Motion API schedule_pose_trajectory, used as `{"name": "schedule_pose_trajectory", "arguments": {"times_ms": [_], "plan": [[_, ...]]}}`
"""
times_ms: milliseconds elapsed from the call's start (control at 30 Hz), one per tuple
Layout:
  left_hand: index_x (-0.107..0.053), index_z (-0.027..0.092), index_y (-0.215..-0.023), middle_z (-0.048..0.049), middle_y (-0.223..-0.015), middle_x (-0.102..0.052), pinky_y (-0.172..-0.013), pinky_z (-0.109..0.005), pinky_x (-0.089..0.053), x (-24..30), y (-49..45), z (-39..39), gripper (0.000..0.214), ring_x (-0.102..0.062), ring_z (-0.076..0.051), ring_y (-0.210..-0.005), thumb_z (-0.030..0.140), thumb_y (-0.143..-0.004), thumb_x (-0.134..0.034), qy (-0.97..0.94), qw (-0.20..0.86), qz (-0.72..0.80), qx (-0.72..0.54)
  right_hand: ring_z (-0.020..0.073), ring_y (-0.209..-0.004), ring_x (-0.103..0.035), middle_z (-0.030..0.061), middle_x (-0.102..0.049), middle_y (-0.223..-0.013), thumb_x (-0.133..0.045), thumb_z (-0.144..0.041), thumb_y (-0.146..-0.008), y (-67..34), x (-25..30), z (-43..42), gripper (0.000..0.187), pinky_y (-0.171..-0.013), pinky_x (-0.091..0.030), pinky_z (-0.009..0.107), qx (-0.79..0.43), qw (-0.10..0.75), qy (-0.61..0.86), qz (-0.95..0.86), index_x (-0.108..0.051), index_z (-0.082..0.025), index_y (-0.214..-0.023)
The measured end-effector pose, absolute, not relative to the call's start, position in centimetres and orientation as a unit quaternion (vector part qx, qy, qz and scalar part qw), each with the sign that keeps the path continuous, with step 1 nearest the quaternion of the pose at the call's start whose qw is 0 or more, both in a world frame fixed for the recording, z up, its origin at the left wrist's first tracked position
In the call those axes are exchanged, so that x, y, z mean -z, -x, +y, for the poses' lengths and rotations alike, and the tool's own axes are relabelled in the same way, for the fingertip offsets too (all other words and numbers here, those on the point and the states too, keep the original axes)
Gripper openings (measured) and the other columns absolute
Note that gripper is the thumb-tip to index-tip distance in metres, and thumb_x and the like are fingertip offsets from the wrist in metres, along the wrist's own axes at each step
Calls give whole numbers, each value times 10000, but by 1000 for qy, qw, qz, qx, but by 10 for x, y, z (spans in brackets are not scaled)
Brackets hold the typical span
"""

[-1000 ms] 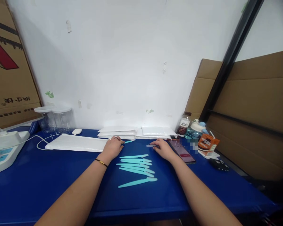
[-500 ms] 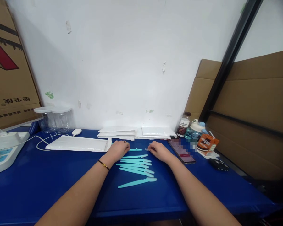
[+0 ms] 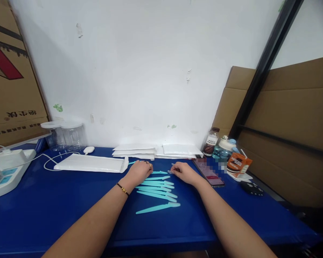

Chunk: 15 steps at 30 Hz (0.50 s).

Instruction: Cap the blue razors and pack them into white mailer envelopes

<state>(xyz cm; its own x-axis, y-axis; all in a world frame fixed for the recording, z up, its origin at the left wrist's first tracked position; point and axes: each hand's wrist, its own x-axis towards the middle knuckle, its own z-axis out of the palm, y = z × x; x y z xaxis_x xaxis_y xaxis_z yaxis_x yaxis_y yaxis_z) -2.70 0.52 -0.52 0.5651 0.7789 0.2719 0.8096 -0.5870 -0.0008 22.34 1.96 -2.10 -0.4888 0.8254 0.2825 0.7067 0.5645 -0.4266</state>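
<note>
My left hand (image 3: 139,172), a ring on one finger, is closed round the handle end of a teal eyebrow razor (image 3: 159,172), whose blade end points right. Another teal strip (image 3: 131,162) shows just behind this hand, mostly hidden. Across a small gap, my right hand (image 3: 185,172) has its fingers curled towards the razor's tip. A small pale, see-through piece (image 3: 170,172) shows at its fingertips, too small to name. Nearer to me lie several more teal eyebrow razors (image 3: 157,195) in a loose row, with one razor (image 3: 158,208) set apart in front.
A white padded envelope (image 3: 90,163) lies left of my hands. White envelopes (image 3: 134,151) are stacked along the wall. A phone (image 3: 208,172), bottle (image 3: 211,141) and drink carton (image 3: 238,165) stand or lie at right. Clear jars (image 3: 72,138) and a power strip (image 3: 14,175) are at left.
My left hand has shifted slightly right with the razor in it, covering the left ends of some razors in the row. My right hand stays nearly in place.
</note>
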Motion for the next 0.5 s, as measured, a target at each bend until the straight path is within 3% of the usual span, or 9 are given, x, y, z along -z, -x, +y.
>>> {"name": "schedule_pose_trajectory", "arguments": {"times_ms": [400,500], "plan": [[-615,194,-751,-14,-765,-648,-675,-271,-326,2,16,-2,242,-567,-158,-741,243,-878,-415,898,41,-420,122,129,-653,-564,19,-651,-757,-551,-222,-769,-210,23,16,154,-604,-407,224,-174,246,419,-857,-698,-192,-803],[-635,226,-854,-11,-841,-668,-727,-283,-343,2,24,4,222,-580,-172,-815,313,-872,-432,881,24,-453,132,153,-721,-595,34,-672,-813,-537,-232,-781,-217,21,17,177,-664,-436,245,-178,257,419,-852,-704,-197,-829]]}}
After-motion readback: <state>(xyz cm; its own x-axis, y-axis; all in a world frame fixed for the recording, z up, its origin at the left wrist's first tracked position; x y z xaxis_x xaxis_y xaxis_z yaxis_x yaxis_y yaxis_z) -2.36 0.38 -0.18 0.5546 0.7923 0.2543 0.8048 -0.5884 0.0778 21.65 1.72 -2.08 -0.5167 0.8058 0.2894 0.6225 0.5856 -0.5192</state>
